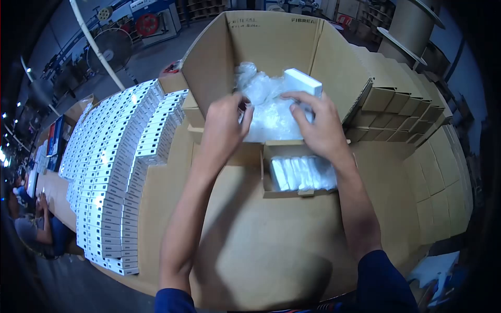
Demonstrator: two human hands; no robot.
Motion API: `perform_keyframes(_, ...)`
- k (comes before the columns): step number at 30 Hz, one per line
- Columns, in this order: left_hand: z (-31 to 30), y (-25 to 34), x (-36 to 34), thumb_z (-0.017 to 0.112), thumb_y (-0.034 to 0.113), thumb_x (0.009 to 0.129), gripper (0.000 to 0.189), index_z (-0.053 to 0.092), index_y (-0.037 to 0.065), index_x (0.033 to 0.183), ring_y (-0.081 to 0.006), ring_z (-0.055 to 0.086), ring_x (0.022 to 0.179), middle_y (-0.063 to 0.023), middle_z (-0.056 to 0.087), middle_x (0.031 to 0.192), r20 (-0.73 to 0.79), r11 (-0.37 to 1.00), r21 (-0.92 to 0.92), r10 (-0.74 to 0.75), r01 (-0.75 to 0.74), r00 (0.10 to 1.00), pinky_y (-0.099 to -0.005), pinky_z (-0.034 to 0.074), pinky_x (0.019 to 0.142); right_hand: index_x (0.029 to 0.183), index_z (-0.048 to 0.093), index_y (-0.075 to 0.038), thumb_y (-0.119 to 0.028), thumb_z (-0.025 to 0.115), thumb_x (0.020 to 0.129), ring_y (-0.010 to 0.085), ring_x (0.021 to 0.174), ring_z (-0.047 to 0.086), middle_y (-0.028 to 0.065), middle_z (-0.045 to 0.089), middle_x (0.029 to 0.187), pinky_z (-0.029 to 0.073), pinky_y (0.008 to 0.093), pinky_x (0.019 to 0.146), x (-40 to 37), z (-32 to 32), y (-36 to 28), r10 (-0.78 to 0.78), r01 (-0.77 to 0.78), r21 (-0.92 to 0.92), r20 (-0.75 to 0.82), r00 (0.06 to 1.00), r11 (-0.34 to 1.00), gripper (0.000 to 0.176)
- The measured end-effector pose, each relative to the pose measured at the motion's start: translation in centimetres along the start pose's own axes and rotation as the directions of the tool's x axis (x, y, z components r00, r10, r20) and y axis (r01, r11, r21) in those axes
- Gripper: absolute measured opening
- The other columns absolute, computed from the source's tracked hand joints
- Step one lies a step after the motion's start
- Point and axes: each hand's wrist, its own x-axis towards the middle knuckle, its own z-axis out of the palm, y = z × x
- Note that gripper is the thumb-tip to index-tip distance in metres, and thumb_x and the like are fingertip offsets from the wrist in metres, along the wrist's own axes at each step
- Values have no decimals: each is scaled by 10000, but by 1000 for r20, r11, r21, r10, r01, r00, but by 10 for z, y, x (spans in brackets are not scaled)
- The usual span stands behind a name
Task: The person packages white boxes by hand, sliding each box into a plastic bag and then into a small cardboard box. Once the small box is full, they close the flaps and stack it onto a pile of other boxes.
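Observation:
My left hand [225, 122] hovers at the left side of a large open cardboard box [271, 44], thumb and fingers parted, with no object visible between them. Across from it, my right hand [319, 122] has its thumb and bent index finger apart, over clear plastic bags [271, 117] heaped in the box. Behind the right fingers a white box [302, 82] leans among the plastic. Below the hands, a small open carton [284, 194] holds a row of several plastic-wrapped packets [301, 173]; my right forearm hides its right end.
Many small white boxes [112, 167] stand stacked at the left of the cardboard-covered table [250, 245]. Folded cartons [396, 109] are piled at the right. A seated person [39, 229] is at far left; a large spool [409, 28] stands behind at right.

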Motion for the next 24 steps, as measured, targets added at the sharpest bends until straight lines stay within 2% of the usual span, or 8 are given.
perform_keyframes(4,91,-82,82,767,88,824,238,682,-38,1006,-432,698,880,-241,712,944,-177,947,320,70,-10,982,-499,561,786,1163,751,-74,-108,660,898,418,1178,609,257,586,1290,472,447,1049,41,4,48,-35,21,-109,-127,991,994,283)
perform_keyframes(7,116,-108,113,732,87,836,274,680,-56,1063,-477,690,957,-272,709,997,-50,910,369,-184,189,982,-506,561,845,1174,743,-31,-135,684,867,447,1260,562,304,553,1365,431,468,1116,64,13,52,21,-24,-34,-91,996,999,329)
perform_keyframes(10,101,-90,125,691,108,859,349,658,-84,1148,-504,683,1011,-315,696,1044,12,960,114,-260,257,966,-504,564,862,1193,742,-34,-133,683,866,441,1265,559,306,578,1338,431,461,1120,79,19,68,87,-88,-20,-49,995,996,346)
perform_keyframes(11,97,-82,123,628,125,922,331,644,-87,1176,-413,732,914,-245,724,1007,-91,968,25,-248,252,964,-473,583,796,1208,738,-27,-176,715,867,431,1272,559,305,600,1314,428,456,1124,82,20,74,62,-65,-46,-73,995,997,373)
perform_keyframes(14,78,-75,117,584,126,999,253,650,-39,1179,-244,732,820,-116,730,957,97,705,-618,-369,347,924,-400,591,740,1227,729,-12,-281,783,846,413,1299,546,295,604,1323,424,457,1129,91,18,69,135,-135,12,-102,986,991,469)
perform_keyframes(20,54,-26,89,562,238,1084,293,617,0,1246,-89,661,747,-55,706,955,343,419,-786,-315,454,885,-264,549,654,1086,785,0,-431,863,782,286,903,733,226,747,934,570,405,843,116,39,86,254,-265,350,75,964,899,534)
perform_keyframes(21,56,-11,92,581,270,1078,311,635,4,1230,-73,635,709,-38,702,938,282,314,-852,-398,419,873,-243,512,589,1063,791,-4,-422,857,792,268,892,732,212,747,886,566,402,824,114,36,86,254,-278,347,115,960,896,503)
perform_keyframes(24,56,-15,96,570,284,1083,311,659,12,1203,-75,628,690,-33,700,914,203,374,-818,-521,436,829,-243,490,557,926,792,12,-323,822,838,328,851,731,231,722,777,549,430,813,107,38,85,254,-268,280,84,963,922,348)
